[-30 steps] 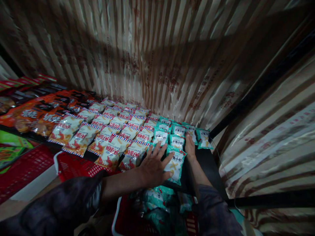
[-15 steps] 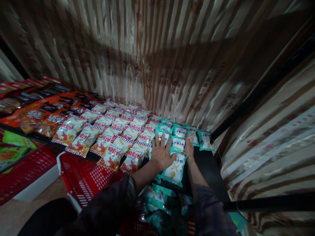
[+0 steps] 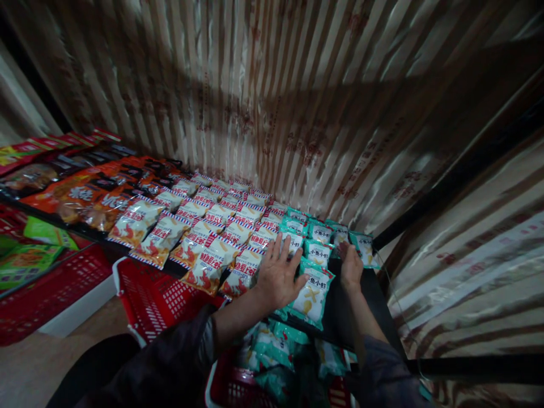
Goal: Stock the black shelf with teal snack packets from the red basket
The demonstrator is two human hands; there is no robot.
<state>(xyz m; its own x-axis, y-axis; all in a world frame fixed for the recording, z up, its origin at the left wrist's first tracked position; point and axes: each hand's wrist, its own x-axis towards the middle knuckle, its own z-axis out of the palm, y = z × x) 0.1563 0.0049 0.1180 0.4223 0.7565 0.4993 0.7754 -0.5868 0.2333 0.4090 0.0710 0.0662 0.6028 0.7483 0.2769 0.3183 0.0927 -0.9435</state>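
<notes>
My left hand (image 3: 280,276) lies spread over the teal snack bags, its thumb resting on the front bag (image 3: 309,293). Under and beyond its fingers, part of another teal bag (image 3: 292,242) shows. My right hand (image 3: 352,271) is at the front edge of a teal bag (image 3: 339,231) in the back row. Its fingers look loosely bent, apart and without a bag in them; the dim light blurs the fingertips. Just to its right lies the rightmost teal bag (image 3: 364,248). The bags are set in rows on a black shelf (image 3: 373,300).
White shrimp snack bags (image 3: 212,260) fill the shelf on the left, then orange bags (image 3: 76,198). Below stand a red basket (image 3: 148,300) and another basket (image 3: 216,379) holding teal bags (image 3: 276,345). A striped sheet (image 3: 272,113) hangs behind; a black post (image 3: 446,181) rises at the right.
My right hand has moved right, away from the side of the front teal bags. My left hand stays spread on the bags. The view has shifted slightly.
</notes>
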